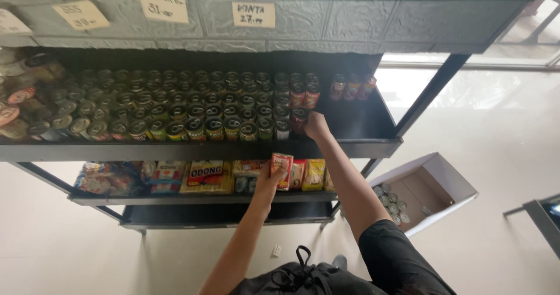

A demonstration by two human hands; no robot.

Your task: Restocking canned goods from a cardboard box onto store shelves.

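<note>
My right hand [315, 126] reaches onto the dark metal shelf [373, 148] and grips a red-labelled can [300, 119] at the right end of the front row of cans [192, 128]. My left hand [270, 181] is lower, in front of the shelf's edge, holding a second red can [282, 169] upright. Three more red cans [352, 87] stand apart at the back right of the same shelf. Rows of cans with ring-pull lids fill the shelf from the left to the middle.
A lower shelf [198, 199] holds packets of noodles and snacks [205, 175]. An open cardboard box [429, 190] with several cans lies on the pale floor at the right. Paper price tags [253, 14] hang on the top shelf's front.
</note>
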